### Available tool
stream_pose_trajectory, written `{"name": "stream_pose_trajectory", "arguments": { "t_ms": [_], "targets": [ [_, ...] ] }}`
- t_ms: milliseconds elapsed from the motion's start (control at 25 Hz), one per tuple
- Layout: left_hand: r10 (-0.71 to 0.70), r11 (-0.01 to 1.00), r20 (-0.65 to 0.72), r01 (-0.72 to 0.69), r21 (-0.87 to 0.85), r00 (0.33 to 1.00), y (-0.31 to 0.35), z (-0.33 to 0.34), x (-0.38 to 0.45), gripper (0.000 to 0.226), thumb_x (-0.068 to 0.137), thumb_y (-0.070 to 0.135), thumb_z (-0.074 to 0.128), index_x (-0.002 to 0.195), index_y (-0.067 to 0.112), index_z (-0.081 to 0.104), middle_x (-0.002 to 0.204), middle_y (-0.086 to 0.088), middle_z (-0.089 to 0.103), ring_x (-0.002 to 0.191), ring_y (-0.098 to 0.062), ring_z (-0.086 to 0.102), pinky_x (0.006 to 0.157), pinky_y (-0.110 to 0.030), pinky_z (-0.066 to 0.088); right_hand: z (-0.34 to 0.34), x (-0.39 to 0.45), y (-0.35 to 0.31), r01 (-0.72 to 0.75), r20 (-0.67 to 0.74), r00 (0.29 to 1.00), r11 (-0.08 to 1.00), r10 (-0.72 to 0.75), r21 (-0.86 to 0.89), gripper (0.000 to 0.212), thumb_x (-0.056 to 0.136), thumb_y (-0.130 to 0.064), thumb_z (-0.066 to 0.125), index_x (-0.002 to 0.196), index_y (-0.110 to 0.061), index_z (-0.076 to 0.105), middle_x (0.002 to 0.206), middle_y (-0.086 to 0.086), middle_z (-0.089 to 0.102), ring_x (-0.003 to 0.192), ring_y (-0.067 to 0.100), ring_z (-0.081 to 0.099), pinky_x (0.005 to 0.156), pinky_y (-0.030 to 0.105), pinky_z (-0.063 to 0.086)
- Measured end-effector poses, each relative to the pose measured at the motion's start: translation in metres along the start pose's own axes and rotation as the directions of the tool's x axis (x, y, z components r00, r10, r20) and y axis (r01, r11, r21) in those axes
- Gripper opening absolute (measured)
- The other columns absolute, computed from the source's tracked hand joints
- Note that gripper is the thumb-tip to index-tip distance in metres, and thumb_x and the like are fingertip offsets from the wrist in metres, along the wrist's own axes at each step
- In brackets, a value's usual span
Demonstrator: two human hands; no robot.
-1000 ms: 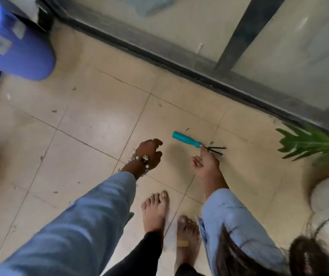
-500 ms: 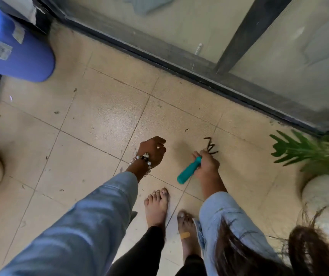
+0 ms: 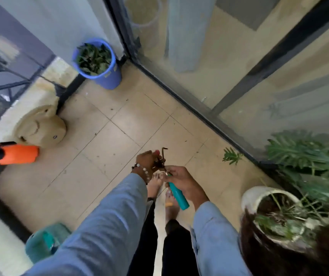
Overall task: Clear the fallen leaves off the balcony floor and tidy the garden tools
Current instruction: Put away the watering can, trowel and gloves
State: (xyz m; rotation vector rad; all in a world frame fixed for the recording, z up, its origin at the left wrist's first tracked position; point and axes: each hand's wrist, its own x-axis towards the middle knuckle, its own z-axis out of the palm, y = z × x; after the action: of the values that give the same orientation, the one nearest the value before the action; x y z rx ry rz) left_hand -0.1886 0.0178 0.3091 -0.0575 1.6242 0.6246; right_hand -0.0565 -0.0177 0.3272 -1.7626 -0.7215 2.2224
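My right hand [image 3: 181, 181] grips the teal handle of a small hand rake [image 3: 177, 196], held above my bare feet with its dark metal prongs pointing away from me. My left hand [image 3: 148, 160], with a bead bracelet at the wrist, has its fingers curled at the prongs; I cannot tell what it pinches there. A blue bucket [image 3: 100, 62] heaped with dark green leaves stands in the far corner by the glass door. A small green leaf [image 3: 231, 155] lies on the tiles near the door track.
An orange spray bottle [image 3: 14, 154] lies at the left by a beige rounded object [image 3: 40, 126]. A teal watering can [image 3: 46, 244] sits at lower left. A white potted plant [image 3: 273, 214] stands at the right. Small debris specks dot the tiled floor [image 3: 104, 148].
My right hand lifted the rake off the floor and I stood up. My left hand came to the prongs. The view pulled back, showing the bucket, sprayer and pots.
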Motion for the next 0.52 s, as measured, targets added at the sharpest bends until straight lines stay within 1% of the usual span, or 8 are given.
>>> {"name": "stream_pose_trajectory", "arguments": {
  "t_ms": [80, 120, 160, 240, 280, 360, 440, 520],
  "targets": [
    [0.053, 0.995, 0.001, -0.053, -0.089, 0.999, 0.006, -0.033, -0.057, 0.02, 0.091, -0.006, 0.052, 0.075, 0.005, 0.057, 0.069, -0.009, 0.062, 0.066, -0.018, 0.062, 0.055, -0.023, 0.053, 0.022, -0.051, -0.027, 0.055, 0.11, 0.993, 0.982, -0.036, -0.18, 0.039, 0.081, 0.015, 0.061, 0.118, 0.005, 0.059, 0.09, 0.013, 0.06, 0.062, 0.008, 0.055, 0.051, 0.013, 0.047],
    [0.043, 0.981, -0.044, -0.051, -0.188, 0.998, 0.006, -0.052, -0.082, 0.018, 0.089, -0.006, 0.054, 0.075, 0.004, 0.06, 0.069, -0.008, 0.063, 0.065, -0.018, 0.061, 0.054, -0.022, 0.053, 0.034, -0.072, -0.038, 0.072, 0.15, 0.988, 0.963, -0.033, -0.261, 0.043, 0.079, 0.018, 0.062, 0.12, 0.004, 0.058, 0.09, 0.013, 0.06, 0.064, 0.01, 0.055, 0.051, 0.013, 0.048],
    [0.013, 0.946, -0.085, -0.04, -0.32, 0.996, 0.004, -0.073, -0.104, 0.013, 0.087, -0.004, 0.058, 0.078, 0.003, 0.063, 0.071, -0.009, 0.064, 0.063, -0.018, 0.061, 0.052, -0.022, 0.053, 0.046, -0.089, -0.047, 0.08, 0.181, 0.983, 0.936, -0.017, -0.344, 0.045, 0.078, 0.018, 0.063, 0.12, 0.003, 0.057, 0.09, 0.014, 0.059, 0.063, 0.013, 0.055, 0.051, 0.014, 0.048],
    [-0.002, 0.861, -0.103, -0.051, -0.506, 0.995, -0.004, -0.112, -0.135, 0.01, 0.089, 0.0, 0.059, 0.08, 0.004, 0.063, 0.074, -0.009, 0.065, 0.063, -0.019, 0.062, 0.054, -0.026, 0.054, 0.069, -0.108, -0.057, 0.101, 0.215, 0.976, 0.838, 0.019, -0.536, 0.041, 0.076, 0.013, 0.068, 0.115, 0.003, 0.059, 0.085, 0.015, 0.059, 0.058, 0.018, 0.055, 0.051, 0.02, 0.049],
    [-0.002, 0.833, -0.094, -0.051, -0.551, 0.996, -0.009, -0.129, -0.145, 0.012, 0.09, 0.002, 0.058, 0.079, 0.005, 0.062, 0.075, -0.009, 0.064, 0.065, -0.019, 0.063, 0.058, -0.029, 0.055, 0.08, -0.112, -0.06, 0.129, 0.219, 0.975, 0.754, 0.02, -0.644, 0.036, 0.076, 0.008, 0.072, 0.11, 0.003, 0.062, 0.083, 0.014, 0.06, 0.057, 0.019, 0.056, 0.054, 0.022, 0.05],
    [-0.02, 0.762, -0.096, -0.047, -0.646, 0.995, -0.024, -0.178, -0.164, 0.009, 0.09, 0.01, 0.063, 0.081, 0.008, 0.061, 0.077, -0.009, 0.063, 0.066, -0.02, 0.066, 0.061, -0.032, 0.057, 0.116, -0.117, -0.064, 0.215, 0.25, 0.968, 0.518, -0.002, -0.828, 0.03, 0.074, -0.004, 0.077, 0.102, -0.001, 0.067, 0.08, 0.009, 0.062, 0.061, 0.019, 0.057, 0.057, 0.021, 0.046],
    [-0.044, 0.704, -0.135, -0.065, -0.707, 0.99, -0.04, -0.226, -0.183, 0.011, 0.086, 0.016, 0.071, 0.086, 0.007, 0.063, 0.078, -0.009, 0.065, 0.063, -0.02, 0.068, 0.06, -0.033, 0.058, 0.163, -0.117, -0.064, 0.304, 0.321, 0.947, 0.313, 0.002, -0.9, 0.029, 0.075, -0.012, 0.077, 0.102, -0.006, 0.07, 0.081, 0.006, 0.061, 0.069, 0.018, 0.054, 0.055, 0.019, 0.039],
    [-0.059, 0.71, -0.206, -0.104, -0.696, 0.977, -0.062, -0.273, -0.194, 0.022, 0.082, 0.022, 0.075, 0.098, 0.011, 0.065, 0.085, -0.009, 0.066, 0.073, -0.022, 0.066, 0.069, -0.034, 0.056, 0.22, -0.118, -0.061, 0.415, 0.424, 0.903, 0.121, 0.064, -0.902, 0.028, 0.078, -0.015, 0.074, 0.105, -0.008, 0.07, 0.084, 0.004, 0.058, 0.077, 0.018, 0.051, 0.055, 0.018, 0.034]
  ]
}}
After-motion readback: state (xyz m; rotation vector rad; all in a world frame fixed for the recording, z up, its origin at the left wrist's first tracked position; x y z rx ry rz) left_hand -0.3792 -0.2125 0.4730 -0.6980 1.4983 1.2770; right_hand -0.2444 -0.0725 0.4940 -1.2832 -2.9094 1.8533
